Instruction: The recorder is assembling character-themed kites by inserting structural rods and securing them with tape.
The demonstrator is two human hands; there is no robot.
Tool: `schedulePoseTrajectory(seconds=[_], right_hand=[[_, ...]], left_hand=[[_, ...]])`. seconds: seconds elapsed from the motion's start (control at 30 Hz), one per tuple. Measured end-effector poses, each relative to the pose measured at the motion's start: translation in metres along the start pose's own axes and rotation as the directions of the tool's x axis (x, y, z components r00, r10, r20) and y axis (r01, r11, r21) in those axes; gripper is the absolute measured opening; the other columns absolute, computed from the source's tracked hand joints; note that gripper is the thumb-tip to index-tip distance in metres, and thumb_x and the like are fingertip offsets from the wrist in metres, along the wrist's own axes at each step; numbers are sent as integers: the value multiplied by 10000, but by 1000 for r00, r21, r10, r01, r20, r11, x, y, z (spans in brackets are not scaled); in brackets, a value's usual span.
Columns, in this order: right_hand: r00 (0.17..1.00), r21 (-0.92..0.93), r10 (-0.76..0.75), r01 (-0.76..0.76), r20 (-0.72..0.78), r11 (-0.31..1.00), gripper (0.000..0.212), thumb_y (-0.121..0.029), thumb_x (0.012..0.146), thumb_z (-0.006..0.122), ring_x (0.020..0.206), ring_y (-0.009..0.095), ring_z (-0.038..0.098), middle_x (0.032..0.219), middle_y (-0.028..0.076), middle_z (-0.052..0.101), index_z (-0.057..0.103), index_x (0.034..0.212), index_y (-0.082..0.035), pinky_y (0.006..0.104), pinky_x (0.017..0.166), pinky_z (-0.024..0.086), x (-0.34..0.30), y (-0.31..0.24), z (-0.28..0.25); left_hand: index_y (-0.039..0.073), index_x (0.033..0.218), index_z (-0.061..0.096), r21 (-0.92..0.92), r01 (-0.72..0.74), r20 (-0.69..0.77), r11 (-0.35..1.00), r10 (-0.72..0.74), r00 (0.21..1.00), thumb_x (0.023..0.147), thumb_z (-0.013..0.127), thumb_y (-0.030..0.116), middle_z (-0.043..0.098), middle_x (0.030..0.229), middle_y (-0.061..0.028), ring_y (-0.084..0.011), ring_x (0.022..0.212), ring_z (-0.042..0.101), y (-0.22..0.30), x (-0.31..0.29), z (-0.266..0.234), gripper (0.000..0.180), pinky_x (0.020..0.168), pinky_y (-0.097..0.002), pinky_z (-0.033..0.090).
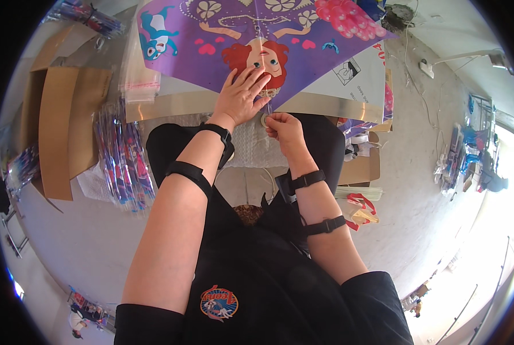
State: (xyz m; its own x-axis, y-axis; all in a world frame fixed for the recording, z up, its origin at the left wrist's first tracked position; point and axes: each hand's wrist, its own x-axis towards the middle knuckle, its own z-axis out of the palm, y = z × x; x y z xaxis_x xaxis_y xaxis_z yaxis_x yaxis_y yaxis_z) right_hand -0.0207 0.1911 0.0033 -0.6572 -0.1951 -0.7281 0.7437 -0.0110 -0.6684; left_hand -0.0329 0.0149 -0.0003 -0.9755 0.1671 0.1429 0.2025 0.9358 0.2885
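A purple printed sheet, which looks like a kite, lies on the table with its pointed corner toward me. It bears a red-haired cartoon figure. My left hand rests open on it, fingers spread over the figure's printed face. Just right of it, at the table's near edge, my right hand is closed in a pinch. A thin pale line runs from the sheet's corner to these fingertips; what exactly they hold is too small to make out. A small pale ring shows beside the right fingertips.
The table has a shiny metal edge. Clear plastic bags lie on its left. A cardboard box and a bundle of wrapped colourful items stand left of my legs. Another carton is on the right, with a red-handled bag nearby.
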Motion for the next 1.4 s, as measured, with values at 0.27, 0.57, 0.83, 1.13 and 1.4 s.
schedulePoseTrajectory(seconds=[0.27,0.57,0.83,1.13,1.4], right_hand=[[999,-9,-35,35,-35,999,113,-37,814,664,579,104,558,709,34,601,622,905,15,224,518,459,2,5,1],[988,129,93,-76,-124,989,141,-85,879,582,579,145,588,756,73,609,578,976,18,246,504,480,-23,10,7],[993,263,117,-118,20,958,166,-122,927,521,608,174,612,800,107,636,585,968,25,261,548,510,-19,2,21],[993,305,119,-116,11,945,171,-125,937,524,642,192,632,802,115,639,586,956,33,283,592,537,-12,4,21],[997,389,65,-71,28,918,170,-164,935,562,628,189,630,775,97,636,589,902,1,284,583,537,-3,9,20]], left_hand=[[197,1394,414,-35,3,16,999,-2,1000,811,580,564,372,1460,-14,-218,1337,345,3,0,-6,709,1115,-460,232],[196,1392,414,-9,3,9,1000,-3,1000,858,538,536,372,1459,-12,-223,1335,347,2,-1,-3,645,1114,-458,234],[198,1372,449,9,2,-4,1000,-2,1000,871,520,533,377,1459,5,-191,1343,336,2,0,-2,607,1114,-452,235],[207,1359,466,-2,5,-21,1000,-5,1000,884,518,495,386,1454,7,-188,1343,339,3,-1,1,558,1110,-455,237],[194,1359,465,-17,-20,-66,1000,19,998,893,539,394,436,1420,-9,-203,1313,381,-1,-1,-2,512,1079,-477,280]])
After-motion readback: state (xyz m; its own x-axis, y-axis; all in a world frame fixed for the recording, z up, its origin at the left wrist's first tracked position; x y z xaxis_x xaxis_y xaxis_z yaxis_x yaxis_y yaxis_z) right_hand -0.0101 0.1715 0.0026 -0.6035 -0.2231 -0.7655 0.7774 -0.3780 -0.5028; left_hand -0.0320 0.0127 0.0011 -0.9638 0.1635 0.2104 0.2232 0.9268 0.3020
